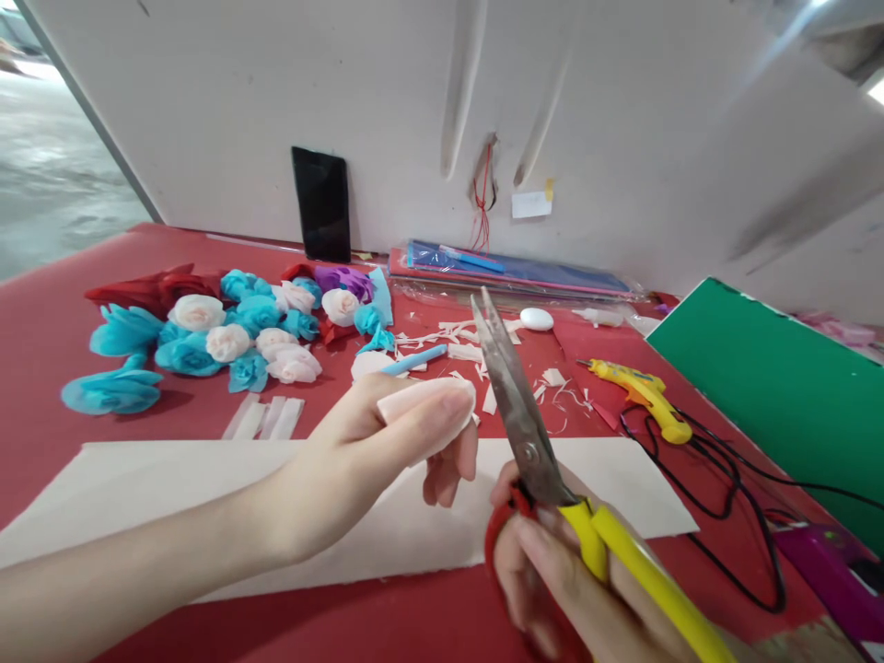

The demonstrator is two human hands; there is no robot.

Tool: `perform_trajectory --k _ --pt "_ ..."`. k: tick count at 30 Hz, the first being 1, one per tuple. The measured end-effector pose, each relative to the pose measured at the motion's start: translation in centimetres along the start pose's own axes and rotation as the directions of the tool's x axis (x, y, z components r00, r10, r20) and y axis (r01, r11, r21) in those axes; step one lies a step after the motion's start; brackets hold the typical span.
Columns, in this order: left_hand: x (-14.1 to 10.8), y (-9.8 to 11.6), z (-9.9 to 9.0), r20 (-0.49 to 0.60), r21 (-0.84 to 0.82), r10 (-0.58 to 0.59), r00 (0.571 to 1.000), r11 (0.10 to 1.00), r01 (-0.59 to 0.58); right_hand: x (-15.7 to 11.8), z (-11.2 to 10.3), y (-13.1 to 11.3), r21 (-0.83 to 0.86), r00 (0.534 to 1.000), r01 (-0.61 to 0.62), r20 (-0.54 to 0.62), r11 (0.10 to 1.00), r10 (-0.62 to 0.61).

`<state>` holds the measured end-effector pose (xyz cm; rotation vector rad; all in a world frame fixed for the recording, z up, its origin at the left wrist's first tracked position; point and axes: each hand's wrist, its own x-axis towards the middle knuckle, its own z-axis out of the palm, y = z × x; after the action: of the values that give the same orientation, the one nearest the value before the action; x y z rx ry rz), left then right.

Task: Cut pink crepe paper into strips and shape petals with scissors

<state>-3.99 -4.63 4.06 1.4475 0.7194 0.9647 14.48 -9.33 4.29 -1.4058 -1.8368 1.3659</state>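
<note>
My left hand (387,451) pinches a small pale piece of paper (418,394) between thumb and fingers, above a long pale sheet (172,479). To its right, my right hand (559,571) is closed round a pair of scissors (529,433) with red and yellow handles. The blades point up and away, slightly parted, and do not touch the paper piece. Behind my left hand lie a light blue pen-like stick (418,359) and scattered pale paper scraps (464,352).
Blue, white, red and purple paper flowers (255,318) fill the back left. A phone (321,204) leans on the wall. On the right are a yellow glue gun (642,391), its black cord and a green board (773,405). Plastic-wrapped sheets (525,272) lie behind.
</note>
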Motion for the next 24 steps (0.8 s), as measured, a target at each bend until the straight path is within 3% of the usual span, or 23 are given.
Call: perform_trajectory --k 4,10,14,20,24 --pt "0.1 0.1 -0.1 0.01 0.014 0.009 1.0 1.0 -0.009 0.3 0.8 1.2 0.223 0.996 0.093 -0.006 0.97 -0.094" --pt "0.1 0.0 -0.2 0.006 0.026 0.033 0.999 0.999 -0.033 0.5 0.3 1.2 0.052 0.992 0.068 0.101 0.996 -0.073" --pt "0.2 -0.1 -0.3 0.014 0.03 0.012 1.0 0.999 -0.012 0.2 0.1 0.6 0.028 0.995 0.023 0.092 0.999 -0.025" --pt "0.1 -0.2 -0.3 0.041 0.045 0.017 0.999 0.999 -0.019 -0.1 0.3 -1.4 -0.021 0.987 -0.151 0.053 0.988 0.152" --pt "0.1 -0.3 -0.3 0.051 0.055 0.026 0.998 0.998 -0.029 -0.1 0.3 -1.8 -0.033 0.986 -0.163 0.04 0.986 0.165"
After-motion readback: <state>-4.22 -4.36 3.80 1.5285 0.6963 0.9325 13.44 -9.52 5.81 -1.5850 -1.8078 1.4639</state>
